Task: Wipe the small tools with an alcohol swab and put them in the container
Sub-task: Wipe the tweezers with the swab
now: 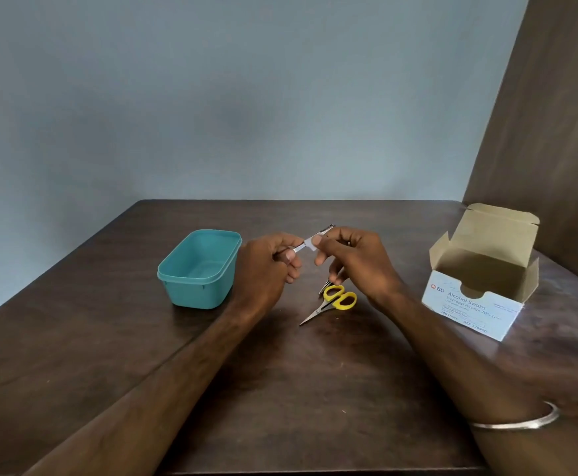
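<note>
— Teal plastic, rectangular with rounded corners: that is the open container (198, 269) I see left of centre, standing on the dark brown wooden tabletop (315, 389) with nothing visible inside it.

— Where are the hands?

— Both are raised just above the middle of the frame, right of the container. My left hand (267, 269) has its grip curled round the near end of a slim silver metal tool (318, 235), which slants up toward the upper right. My right hand (356, 259) pinches a small white alcohol swab (310, 242) around the tool's middle, thumb and forefinger clamped on it. I cannot tell exactly what kind of tool it is.

— Anything else waiting?

— Small scissors with yellow plastic loops and steel blades (330, 302) lie on the tabletop just below the right hand, tips pointing to the lower left. Another dark metal piece (325, 286) pokes out beside the yellow loops, partly hidden by my fingers; I cannot make it out.

— And the supplies?

— At the right edge sits a white cardboard box printed "Alcohol Swabs" (476, 300), its brown flap standing open, well apart from the hands. A silver bangle (521, 422) circles my right forearm at the lower right. Behind it all is a pale blue-grey wall (212, 97).
</note>
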`<state>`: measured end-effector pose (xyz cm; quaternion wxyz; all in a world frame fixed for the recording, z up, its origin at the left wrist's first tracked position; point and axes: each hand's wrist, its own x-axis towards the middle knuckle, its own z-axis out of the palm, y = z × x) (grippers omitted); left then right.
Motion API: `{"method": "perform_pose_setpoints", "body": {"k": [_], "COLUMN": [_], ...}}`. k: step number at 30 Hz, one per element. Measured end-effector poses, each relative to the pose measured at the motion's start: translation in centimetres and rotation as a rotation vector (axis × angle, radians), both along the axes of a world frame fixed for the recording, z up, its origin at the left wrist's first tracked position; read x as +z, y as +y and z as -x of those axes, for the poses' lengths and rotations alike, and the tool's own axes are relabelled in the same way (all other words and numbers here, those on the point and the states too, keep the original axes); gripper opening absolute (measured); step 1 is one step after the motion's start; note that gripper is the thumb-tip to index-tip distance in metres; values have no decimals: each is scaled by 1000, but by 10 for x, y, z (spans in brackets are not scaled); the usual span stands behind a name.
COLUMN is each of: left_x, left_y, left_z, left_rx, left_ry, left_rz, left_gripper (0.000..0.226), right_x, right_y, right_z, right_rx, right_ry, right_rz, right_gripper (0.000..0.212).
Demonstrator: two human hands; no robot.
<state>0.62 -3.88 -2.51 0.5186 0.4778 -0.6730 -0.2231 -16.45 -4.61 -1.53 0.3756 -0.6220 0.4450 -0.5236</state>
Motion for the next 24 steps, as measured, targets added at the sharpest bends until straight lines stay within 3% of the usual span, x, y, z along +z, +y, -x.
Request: {"method": "perform_pose_setpoints", "body": {"k": [12, 24], "left_x": [0, -3], "left_y": [-1, 2], "left_z": [-1, 4], "left_rx": [-21, -7], "left_ry": [27, -35], "left_rz": [-25, 15], "left_gripper": [24, 30], "right_x": [2, 0], "right_y": [-6, 0], "right_z": [5, -1], "right_rx": [-86, 8], "right_ry": [-132, 42], "right_rz": [-15, -4], "right_gripper": [18, 20]}}
